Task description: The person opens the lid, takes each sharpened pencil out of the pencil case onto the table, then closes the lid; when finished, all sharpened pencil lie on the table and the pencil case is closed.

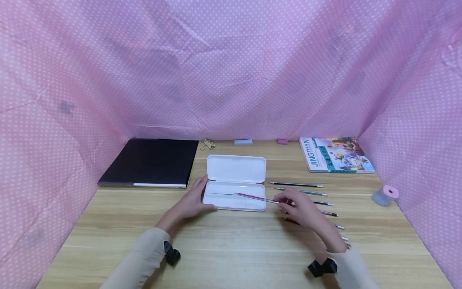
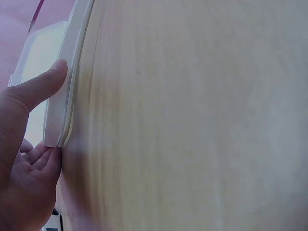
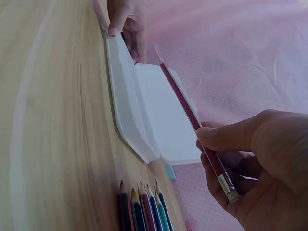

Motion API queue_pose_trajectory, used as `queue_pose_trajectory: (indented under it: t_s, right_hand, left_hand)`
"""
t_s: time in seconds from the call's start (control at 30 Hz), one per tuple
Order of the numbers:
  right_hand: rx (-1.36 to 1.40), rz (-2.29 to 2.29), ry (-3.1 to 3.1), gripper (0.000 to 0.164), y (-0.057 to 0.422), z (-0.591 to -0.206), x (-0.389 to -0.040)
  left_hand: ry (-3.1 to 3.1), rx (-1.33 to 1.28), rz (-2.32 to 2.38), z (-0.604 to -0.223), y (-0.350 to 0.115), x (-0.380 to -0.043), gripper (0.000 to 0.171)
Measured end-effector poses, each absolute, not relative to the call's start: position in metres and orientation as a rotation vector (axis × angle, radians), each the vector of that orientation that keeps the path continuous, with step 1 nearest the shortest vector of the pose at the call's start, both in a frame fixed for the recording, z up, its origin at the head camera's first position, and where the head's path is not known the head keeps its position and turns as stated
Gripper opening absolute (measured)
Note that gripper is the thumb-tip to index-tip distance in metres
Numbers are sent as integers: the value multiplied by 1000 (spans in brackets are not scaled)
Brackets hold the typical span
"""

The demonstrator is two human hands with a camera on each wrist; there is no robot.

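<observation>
An open white pencil case (image 1: pixel 236 169) lies on the table, its lid tipped back. My left hand (image 1: pixel 194 199) grips the case's left end, thumb on the front rim and fingers at the side; the left wrist view shows that thumb (image 2: pixel 43 86) close up. Between the thumb and fingers of my right hand (image 1: pixel 303 208) is a red pencil (image 3: pixel 185 103), pinched near its eraser end. It slants over the right part of the case, its point toward the left. A thin line shows in the tray, and I cannot tell what it is.
Several pencils (image 1: pixel 304 192) lie in a row right of the case, partly hidden by my right hand. Behind stand a blue block (image 1: pixel 243 142), a pink block (image 1: pixel 282 141) and gold clips (image 1: pixel 208 144). A black folder (image 1: pixel 151 162), magazine (image 1: pixel 337 154) and tape-like roll (image 1: pixel 385 195) flank them.
</observation>
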State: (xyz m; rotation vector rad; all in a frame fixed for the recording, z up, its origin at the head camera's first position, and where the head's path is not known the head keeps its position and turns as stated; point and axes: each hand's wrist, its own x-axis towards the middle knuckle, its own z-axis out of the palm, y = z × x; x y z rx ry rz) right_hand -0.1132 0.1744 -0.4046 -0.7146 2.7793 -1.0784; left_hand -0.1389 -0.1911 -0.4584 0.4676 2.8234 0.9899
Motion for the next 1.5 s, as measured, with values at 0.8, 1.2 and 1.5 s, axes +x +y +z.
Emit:
queue_pose_trajectory:
  t_s: [0.8,1.2,1.5]
  right_hand:
    - [-714,-1100,2988,31,257,-436,-39]
    - [-572,-1082,3083,32,274,-450,-23]
    - [-496,-1031,3119,34,277,-457,-22]
  left_hand:
    - [2831,459,965,-456,-189,-137,118]
    - [2827,454,975,-456,-190,-137,118]
    - [2824,457,978,-456,-190,-137,118]
